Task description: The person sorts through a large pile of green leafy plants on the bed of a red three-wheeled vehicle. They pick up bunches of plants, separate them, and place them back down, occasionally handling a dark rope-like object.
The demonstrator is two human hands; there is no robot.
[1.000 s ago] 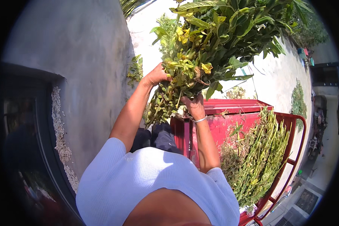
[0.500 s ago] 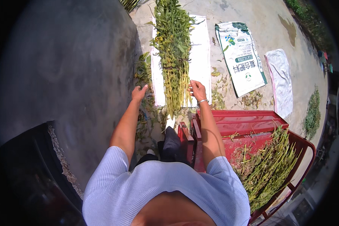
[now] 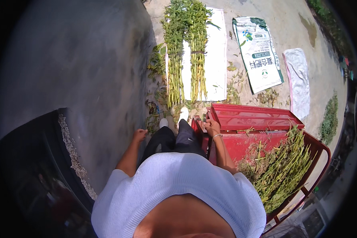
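Note:
Two long bundles of green-yellow leafy stalks lie side by side on a white sheet (image 3: 217, 55) ahead of me. The left bundle (image 3: 174, 59) and the right bundle (image 3: 197, 59) have their leafy tops pointing away and bare stems toward my feet. A dark tie crosses the right one. My left hand (image 3: 140, 135) hangs beside my leg, fingers loosely curled with nothing in them. Near the front corner of a red cart (image 3: 258, 118), my right hand (image 3: 212, 127) is also loosely curled and seems to hold nothing; whether it touches the cart is unclear.
More cut stalks (image 3: 287, 170) fill the cart bed at right. Beyond it lie a flat white-green printed sack (image 3: 260, 55) and a crumpled white sack (image 3: 297, 81). A grey wall (image 3: 75, 59) stands at left. Loose leaves (image 3: 156, 65) litter the ground.
Both hands have drawn back from the stalks toward my body. The stalks, bunched together before, now show as two bundles with a gap between. Both shoes have come into fuller view.

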